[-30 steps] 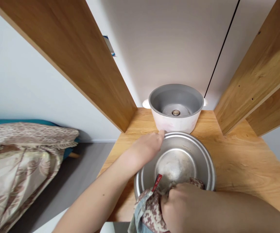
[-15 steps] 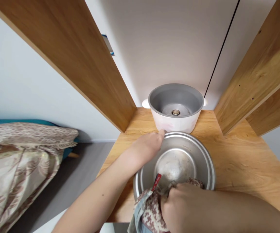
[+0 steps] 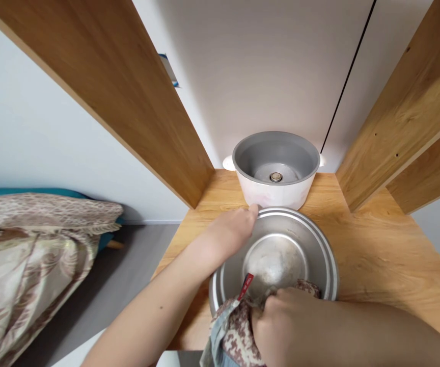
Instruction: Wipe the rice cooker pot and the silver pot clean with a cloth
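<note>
A round, dull silver metal lid (image 3: 277, 255) with stepped rings lies on the wooden surface in front of me. My left hand (image 3: 239, 227) is closed on its far left rim, thumb on top; the other fingers are mostly hidden. At the near side, my right hand (image 3: 281, 323) is closed on a bunched brown-and-cream patterned cloth (image 3: 241, 334) and presses it to the lid. A red tag sticks up from the cloth, and part of it hangs over the near rim. Just behind the lid stands an open white-and-pink rice cooker body (image 3: 277, 193), grey inside with a round metal centre.
Wooden posts (image 3: 403, 102) rise on both sides of the wooden tabletop (image 3: 380, 255), with a pale panel (image 3: 266, 66) behind. To the left, a patterned fringed cover (image 3: 32, 255) drapes over teal furniture above a grey floor (image 3: 139, 260).
</note>
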The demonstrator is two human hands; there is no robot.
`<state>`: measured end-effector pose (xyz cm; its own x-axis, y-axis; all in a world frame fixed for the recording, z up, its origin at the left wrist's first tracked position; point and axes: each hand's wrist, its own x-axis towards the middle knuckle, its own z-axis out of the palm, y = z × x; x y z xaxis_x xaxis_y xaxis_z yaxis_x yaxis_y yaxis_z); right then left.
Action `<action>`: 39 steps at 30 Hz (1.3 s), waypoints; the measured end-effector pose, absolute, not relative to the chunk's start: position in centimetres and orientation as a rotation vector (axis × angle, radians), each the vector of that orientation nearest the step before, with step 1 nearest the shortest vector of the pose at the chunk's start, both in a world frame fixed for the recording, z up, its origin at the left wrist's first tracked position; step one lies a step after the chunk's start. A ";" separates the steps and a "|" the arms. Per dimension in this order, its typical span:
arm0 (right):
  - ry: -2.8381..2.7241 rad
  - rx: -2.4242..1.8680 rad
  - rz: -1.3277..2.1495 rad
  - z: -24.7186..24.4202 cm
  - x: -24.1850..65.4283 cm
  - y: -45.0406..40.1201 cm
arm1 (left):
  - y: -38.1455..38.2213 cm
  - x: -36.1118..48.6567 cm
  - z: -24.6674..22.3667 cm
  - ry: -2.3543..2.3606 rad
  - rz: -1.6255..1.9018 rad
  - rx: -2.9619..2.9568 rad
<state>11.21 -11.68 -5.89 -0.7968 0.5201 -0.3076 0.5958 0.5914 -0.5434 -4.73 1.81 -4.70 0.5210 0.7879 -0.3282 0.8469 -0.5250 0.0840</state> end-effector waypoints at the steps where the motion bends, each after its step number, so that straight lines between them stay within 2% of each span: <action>1: 2.691 0.932 -0.958 -6.0 11.2 -11.7 | 1.8 -4.7 -4.7 1.386 -0.366 2.529; 7: 2.677 0.955 -0.897 -8.4 10.5 -12.2 | 1.6 -3.9 -3.8 1.393 -0.503 2.541; 11: 2.634 1.064 -0.984 -8.9 10.5 -12.5 | 1.4 -3.5 -3.4 1.402 -0.587 2.520; 22: 2.671 0.998 -0.944 -8.4 10.5 -12.4 | 1.2 -3.4 -3.6 1.433 -0.510 2.501; 31: 2.668 1.054 -0.994 -8.0 10.9 -12.4 | 0.8 -2.7 -3.0 1.462 -0.615 2.522; 39: 2.686 1.031 -0.952 -8.5 10.5 -12.3 | 1.0 -3.0 -4.1 1.478 -0.463 2.541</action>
<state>10.47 -12.29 -8.47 -0.7630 0.5662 -0.3118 0.6362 0.5726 -0.5170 -3.04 1.05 -4.14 0.4621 0.8165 -0.3460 0.8680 -0.4965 -0.0125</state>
